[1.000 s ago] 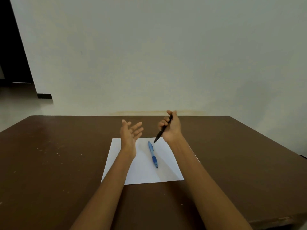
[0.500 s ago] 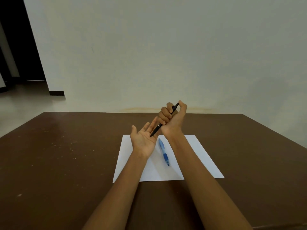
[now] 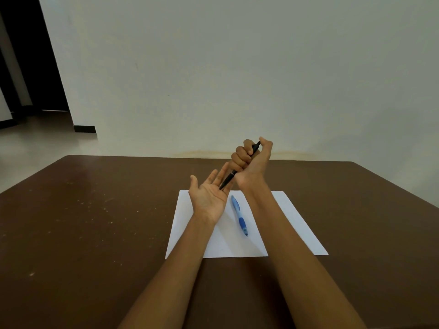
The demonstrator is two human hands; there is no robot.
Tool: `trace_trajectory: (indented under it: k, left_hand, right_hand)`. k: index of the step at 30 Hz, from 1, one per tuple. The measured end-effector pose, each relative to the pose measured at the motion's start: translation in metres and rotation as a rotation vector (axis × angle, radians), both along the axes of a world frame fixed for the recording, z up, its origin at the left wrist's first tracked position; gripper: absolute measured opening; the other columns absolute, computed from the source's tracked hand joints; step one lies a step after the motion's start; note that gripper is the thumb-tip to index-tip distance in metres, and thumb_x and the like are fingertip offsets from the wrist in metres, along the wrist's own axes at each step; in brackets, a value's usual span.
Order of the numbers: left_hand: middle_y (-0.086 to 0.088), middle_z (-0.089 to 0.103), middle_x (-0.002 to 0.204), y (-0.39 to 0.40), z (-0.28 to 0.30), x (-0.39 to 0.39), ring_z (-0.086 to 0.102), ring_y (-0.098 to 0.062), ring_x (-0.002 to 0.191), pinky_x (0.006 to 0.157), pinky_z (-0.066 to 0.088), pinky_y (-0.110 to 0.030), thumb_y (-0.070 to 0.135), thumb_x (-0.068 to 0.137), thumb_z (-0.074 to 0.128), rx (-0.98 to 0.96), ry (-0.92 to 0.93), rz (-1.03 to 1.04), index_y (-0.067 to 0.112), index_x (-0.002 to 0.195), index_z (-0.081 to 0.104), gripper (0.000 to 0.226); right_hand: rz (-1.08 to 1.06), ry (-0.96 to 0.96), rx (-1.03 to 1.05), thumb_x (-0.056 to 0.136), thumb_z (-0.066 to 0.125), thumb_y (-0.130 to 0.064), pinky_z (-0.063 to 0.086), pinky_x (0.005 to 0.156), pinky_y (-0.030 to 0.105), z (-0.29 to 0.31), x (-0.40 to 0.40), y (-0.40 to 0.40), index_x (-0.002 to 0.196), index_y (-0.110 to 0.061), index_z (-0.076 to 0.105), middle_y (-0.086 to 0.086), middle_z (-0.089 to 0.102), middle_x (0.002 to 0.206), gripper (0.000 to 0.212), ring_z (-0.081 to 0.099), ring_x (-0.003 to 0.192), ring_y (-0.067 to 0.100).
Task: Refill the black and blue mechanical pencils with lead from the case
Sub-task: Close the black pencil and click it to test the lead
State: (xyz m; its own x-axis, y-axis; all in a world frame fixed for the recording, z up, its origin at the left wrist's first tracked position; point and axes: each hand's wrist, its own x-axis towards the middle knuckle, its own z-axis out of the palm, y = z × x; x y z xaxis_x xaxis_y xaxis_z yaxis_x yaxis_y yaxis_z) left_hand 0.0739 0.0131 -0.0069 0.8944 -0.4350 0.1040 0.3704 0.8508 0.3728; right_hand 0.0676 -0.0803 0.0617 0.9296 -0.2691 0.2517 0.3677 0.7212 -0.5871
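Brown counter (image 3: 83, 233), bare surface running left of the white sheet (image 3: 294, 224) out to the counter's left edge; a few pale specks there. Far edge of the counter meets a pale wall (image 3: 237, 67), with a dark doorway (image 3: 26, 55) well left of the sheet.

Sheet lies flat, its near edge well back from the counter's near side. Bare brown surface also right of the sheet.

Left hand (image 3: 209, 197): above the sheet's far-left corner, palm up, fingers straight and spread, grip wide, holding nothing. Tip of the black pencil (image 3: 228, 180) touches or sits just over the palm at the finger bases; cannot tell which.

Blue pencil (image 3: 240, 216): flat on the sheet, between the two forearms, tip toward the near edge, touched by neither hand.

Right hand (image 3: 250, 160): raised over the sheet's far edge, grip closed in a fist round the black pencil, thumb on its top end. Pencil slants down-left toward the left palm.

Lead case: not visible anywhere near the sheet.
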Motion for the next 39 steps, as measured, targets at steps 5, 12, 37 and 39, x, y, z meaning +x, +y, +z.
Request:
trace_trajectory:
  k: [5, 12, 37, 39]
  left_hand:
    - [-0.019, 0.063, 0.118, -0.001, 0.000, 0.001, 0.052, -0.034, 0.120, 0.098, 0.043, -0.041, 0.057, 0.095, 0.020, 0.011, -0.018, 0.008, 0.005, 0.145, 0.022, 0.072]
    - [-0.018, 0.068, 0.109, -0.001, -0.001, 0.004, 0.056, -0.033, 0.115, 0.097, 0.044, -0.041, 0.057, 0.095, 0.020, 0.010, -0.029, 0.018, 0.005, 0.143, 0.026, 0.072]
    - [-0.019, 0.067, 0.110, -0.003, 0.000, 0.003, 0.056, -0.032, 0.115, 0.099, 0.042, -0.041, 0.057, 0.094, 0.019, 0.007, -0.037, 0.009, 0.004, 0.143, 0.026, 0.072]
    - [-0.020, 0.067, 0.110, -0.003, 0.001, 0.003, 0.056, -0.033, 0.115, 0.100, 0.041, -0.042, 0.057, 0.094, 0.020, 0.005, -0.036, 0.007, 0.004, 0.142, 0.027, 0.072]
  right_hand:
    - [0.005, 0.019, 0.021, 0.087, 0.034, -0.039, 0.010, 0.034, 0.015, -0.002, 0.001, -0.002, 0.049, -0.019, 0.030, -0.009, 0.021, 0.037, 0.044, 0.013, 0.031, 0.006]
    - [0.019, 0.024, 0.054, 0.087, 0.034, -0.040, 0.009, 0.035, 0.014, -0.004, 0.002, -0.003, 0.049, -0.018, 0.029, -0.008, 0.020, 0.036, 0.045, 0.013, 0.030, 0.006]
    - [0.006, 0.087, 0.127, 0.087, 0.035, -0.041, 0.008, 0.036, 0.013, -0.014, 0.005, -0.009, 0.050, -0.018, 0.028, -0.007, 0.020, 0.037, 0.044, 0.013, 0.029, 0.006]
    - [0.014, 0.087, 0.149, 0.087, 0.035, -0.042, 0.009, 0.036, 0.013, -0.015, 0.005, -0.010, 0.050, -0.018, 0.029, -0.007, 0.020, 0.037, 0.045, 0.013, 0.029, 0.007]
